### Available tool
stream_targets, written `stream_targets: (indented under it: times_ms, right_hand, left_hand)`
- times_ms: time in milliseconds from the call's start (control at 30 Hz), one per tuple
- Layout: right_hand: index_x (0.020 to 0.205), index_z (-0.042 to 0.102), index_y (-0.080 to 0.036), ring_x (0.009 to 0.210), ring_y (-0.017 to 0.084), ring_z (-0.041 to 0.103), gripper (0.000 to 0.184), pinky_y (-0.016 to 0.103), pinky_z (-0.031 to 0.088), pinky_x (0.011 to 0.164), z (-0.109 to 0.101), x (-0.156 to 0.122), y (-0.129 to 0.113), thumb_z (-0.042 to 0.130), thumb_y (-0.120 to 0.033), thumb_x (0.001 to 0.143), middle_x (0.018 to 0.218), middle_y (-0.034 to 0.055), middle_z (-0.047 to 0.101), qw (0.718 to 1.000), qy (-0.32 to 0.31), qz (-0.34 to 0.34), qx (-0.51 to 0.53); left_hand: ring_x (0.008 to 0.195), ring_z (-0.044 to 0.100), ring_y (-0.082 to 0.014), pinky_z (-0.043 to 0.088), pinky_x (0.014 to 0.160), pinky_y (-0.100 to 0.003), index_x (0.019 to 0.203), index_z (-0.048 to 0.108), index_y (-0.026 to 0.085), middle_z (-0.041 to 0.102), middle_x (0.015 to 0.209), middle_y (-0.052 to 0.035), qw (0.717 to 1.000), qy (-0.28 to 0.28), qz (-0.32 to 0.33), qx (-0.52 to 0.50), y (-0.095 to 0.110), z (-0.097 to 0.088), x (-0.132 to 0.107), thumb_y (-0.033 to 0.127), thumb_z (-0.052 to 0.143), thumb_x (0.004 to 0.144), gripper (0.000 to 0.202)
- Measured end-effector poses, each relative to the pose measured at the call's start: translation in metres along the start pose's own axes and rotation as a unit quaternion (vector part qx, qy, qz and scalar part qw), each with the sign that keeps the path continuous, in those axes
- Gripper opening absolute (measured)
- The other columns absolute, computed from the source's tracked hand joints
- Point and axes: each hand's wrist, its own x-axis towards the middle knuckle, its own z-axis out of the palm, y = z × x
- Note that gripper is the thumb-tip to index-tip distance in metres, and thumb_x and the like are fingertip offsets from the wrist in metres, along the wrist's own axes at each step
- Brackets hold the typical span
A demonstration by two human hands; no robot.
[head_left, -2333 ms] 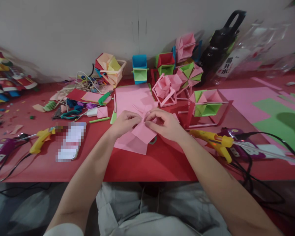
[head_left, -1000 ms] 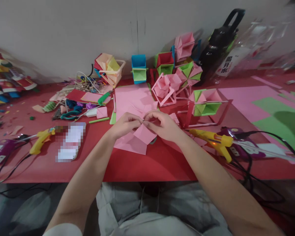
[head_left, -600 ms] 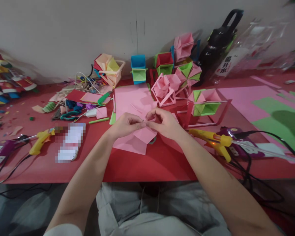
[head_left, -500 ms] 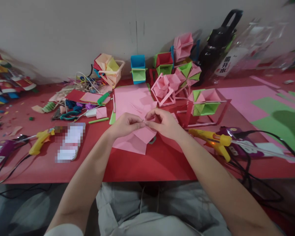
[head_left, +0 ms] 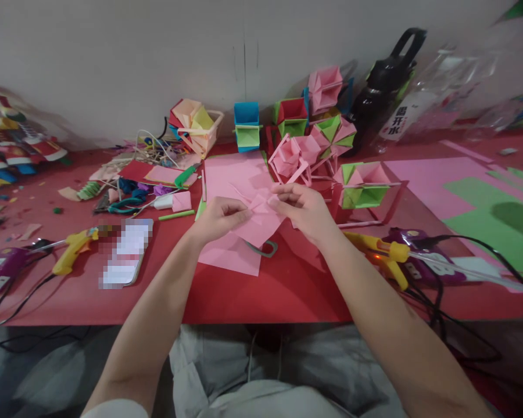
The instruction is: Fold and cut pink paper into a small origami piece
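Observation:
Between my hands is a creased piece of pink paper, raised over the table. My left hand pinches its left edge between thumb and fingers. At the opposite edge, my right hand grips it the same way, fingers closed. Beneath lie flat pink sheets, partly covered by the held paper. A grey scissors handle pokes out below the paper, the rest of that tool hidden.
Folded paper wheels and a pink-and-green one stand behind. Yellow glue guns lie on both sides, with trailing cables. A phone rests at left. A black bottle stands at back right.
My hands have moved apart, the right one shifting rightward. The pink paper between them is more spread out, and more of the grey handle shows below it.

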Motion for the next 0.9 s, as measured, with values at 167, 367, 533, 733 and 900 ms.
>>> stream_targets:
  times_ms: [167, 367, 533, 733, 900]
  right_hand:
    - [0.090, 0.073, -0.019, 0.078, 0.019, 0.068, 0.031, 0.035, 0.056, 0.077, 0.003, 0.001, 0.000, 0.084, -0.042, 0.073, 0.084, 0.0044, 0.075, 0.998, 0.050, -0.037, -0.020]
    - [0.090, 0.075, -0.021, 0.082, 0.021, 0.070, 0.025, 0.037, 0.057, 0.080, 0.006, 0.000, 0.001, 0.081, -0.042, 0.076, 0.087, 0.0049, 0.076, 0.993, 0.088, -0.073, -0.040]
    - [0.103, 0.077, -0.022, 0.079, 0.018, 0.069, 0.034, 0.034, 0.057, 0.077, 0.003, 0.002, 0.000, 0.081, -0.044, 0.077, 0.081, 0.0023, 0.074, 0.997, 0.072, -0.033, -0.009]
    - [0.095, 0.079, -0.022, 0.088, 0.023, 0.071, 0.038, 0.035, 0.058, 0.078, 0.003, -0.002, -0.005, 0.085, -0.050, 0.071, 0.089, 0.0039, 0.076, 0.997, -0.065, 0.035, 0.030]
    - [0.090, 0.079, -0.021, 0.081, 0.021, 0.071, 0.033, 0.033, 0.058, 0.073, 0.010, -0.008, -0.004, 0.088, -0.043, 0.067, 0.089, 0.0040, 0.078, 0.994, -0.062, 0.068, 0.057]
  left_hand:
    - [0.057, 0.044, -0.0097, 0.035, 0.053, -0.023, 0.069, 0.067, 0.014, 0.052, 0.060, 0.0017, 1.000, 0.021, -0.005, 0.007, 0.000, 0.002, 0.001, 0.043, 0.067, 0.084, 0.033]
    - [0.056, 0.044, -0.0094, 0.033, 0.053, -0.024, 0.067, 0.066, 0.014, 0.051, 0.058, 0.0022, 1.000, 0.021, -0.011, 0.001, 0.000, 0.002, 0.001, 0.040, 0.066, 0.084, 0.031]
    - [0.057, 0.042, -0.0097, 0.031, 0.053, -0.024, 0.065, 0.064, 0.014, 0.049, 0.058, 0.0021, 0.999, 0.050, -0.010, -0.016, 0.003, 0.004, 0.001, 0.040, 0.067, 0.082, 0.031]
    - [0.055, 0.042, -0.0093, 0.032, 0.054, -0.024, 0.062, 0.061, 0.015, 0.048, 0.056, 0.0024, 0.997, 0.063, -0.003, -0.044, 0.007, 0.010, 0.000, 0.040, 0.066, 0.084, 0.034]
    - [0.056, 0.042, -0.0093, 0.032, 0.053, -0.024, 0.066, 0.063, 0.014, 0.051, 0.058, 0.0014, 0.998, 0.034, 0.012, -0.049, 0.007, 0.018, 0.000, 0.044, 0.066, 0.085, 0.035]
